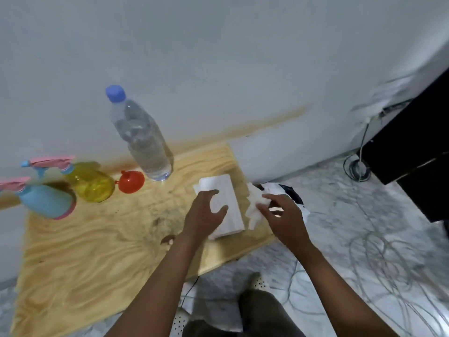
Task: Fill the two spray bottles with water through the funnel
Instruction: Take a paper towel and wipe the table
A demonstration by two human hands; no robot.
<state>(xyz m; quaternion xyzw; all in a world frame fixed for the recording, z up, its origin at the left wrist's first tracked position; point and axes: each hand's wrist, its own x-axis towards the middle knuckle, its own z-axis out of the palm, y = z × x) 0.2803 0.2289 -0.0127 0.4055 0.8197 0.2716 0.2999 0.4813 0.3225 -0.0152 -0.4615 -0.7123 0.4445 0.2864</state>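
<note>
On the tissue pack (230,203) rests the left grip (204,212), fingers apart; just right of it, the right grip (281,217) pinches a crumpled tissue (255,205).

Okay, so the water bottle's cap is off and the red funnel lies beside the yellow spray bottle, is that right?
Not quite. The head view shows the water bottle with its blue cap on, not off. The red funnel does lie beside the yellow spray bottle.
</note>
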